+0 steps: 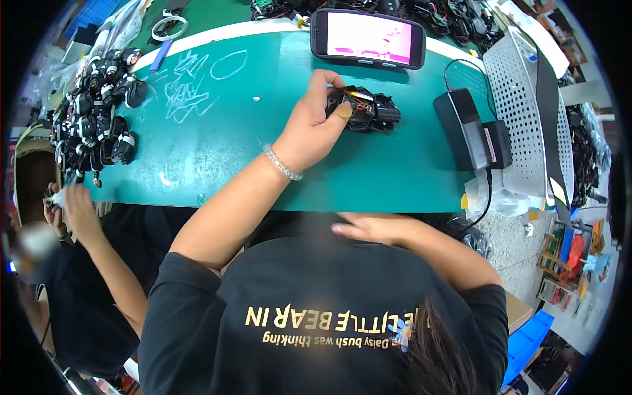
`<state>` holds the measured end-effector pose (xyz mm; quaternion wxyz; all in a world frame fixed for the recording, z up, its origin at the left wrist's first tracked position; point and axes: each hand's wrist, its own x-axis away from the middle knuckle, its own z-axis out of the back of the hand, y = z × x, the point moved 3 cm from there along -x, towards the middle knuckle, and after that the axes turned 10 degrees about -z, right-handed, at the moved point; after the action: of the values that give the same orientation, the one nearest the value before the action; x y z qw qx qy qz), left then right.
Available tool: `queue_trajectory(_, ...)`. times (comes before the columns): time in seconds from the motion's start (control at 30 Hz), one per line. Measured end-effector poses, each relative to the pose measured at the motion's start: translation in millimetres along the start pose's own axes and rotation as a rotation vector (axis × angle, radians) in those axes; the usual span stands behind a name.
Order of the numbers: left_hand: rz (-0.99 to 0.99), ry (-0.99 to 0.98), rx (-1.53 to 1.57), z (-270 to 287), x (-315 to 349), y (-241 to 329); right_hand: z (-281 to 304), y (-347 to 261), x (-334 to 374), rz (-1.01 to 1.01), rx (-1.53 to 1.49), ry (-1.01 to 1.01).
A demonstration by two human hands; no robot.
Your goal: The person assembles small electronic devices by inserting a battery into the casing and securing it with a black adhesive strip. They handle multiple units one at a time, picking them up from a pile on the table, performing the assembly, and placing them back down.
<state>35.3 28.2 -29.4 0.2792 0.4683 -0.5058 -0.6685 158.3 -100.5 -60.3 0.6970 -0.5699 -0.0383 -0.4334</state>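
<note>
Head view. Item one: left hand (pixel 317 118), reaching over the green table (pixel 237 178), fingers curled and thumb laid across, closed in a pinch on the near end of a black wired assembly (pixel 376 115). Bracelet (pixel 283 163) at the wrist.

Item two: the assembly itself, located at the left fingertips and extending to their right, on or just above the tabletop; which, cannot be told. Dark casing, open on top, thin red and pale wires exposed. Handling, as judged: light, stiff in the shell, flexible at the wires; smooth casing perhaps a little slippery; wiring the fragile part. Best hold: the solid sides of the casing or the rounded far end, clear of the wires, with no tugging on loose leads.

Item three: right hand (pixel 370 228), below the left hand, by the near table edge, blurred; fingers loosely extended, their tips partly unclear. Nothing seen in it; whether it holds anything cannot be told.

Surroundings, reckoned from the left hand: phone (pixel 368 39), lit, beyond and to the right; black box-shaped unit (pixel 454 128) with cables, well to the right; perforated tray (pixel 520 92), farther right; heap of black-and-white parts (pixel 99 108), well to the left; blue strip (pixel 160 56), beyond and left; co-worker's hand (pixel 80 209), far left and nearer the body.
</note>
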Motion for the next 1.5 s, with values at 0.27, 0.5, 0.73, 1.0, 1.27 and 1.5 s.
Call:
queue_trajectory(0.27,0.021,0.013,-0.062,-1,0,1,54,-44,-39,-0.242,0.248,0.181)
queue_trajectory(0.5,0.053,-0.005,0.023,-2,-1,3,10,-23,9,0.051,-0.171,0.096)
queue_trajectory(0.73,0.095,0.009,0.039,2,3,4,0,-10,14,0.097,-0.320,0.056)
queue_trajectory(1.0,0.028,0.023,0.092,-4,-2,2,19,-23,-57,-0.090,-0.266,0.312)
queue_trajectory(1.27,0.046,-0.006,0.073,-1,-2,5,23,-28,-105,-0.164,-0.257,0.420)
queue_trajectory(1.5,0.046,-0.031,0.069,-1,0,5,23,-29,-107,-0.167,-0.258,0.446)
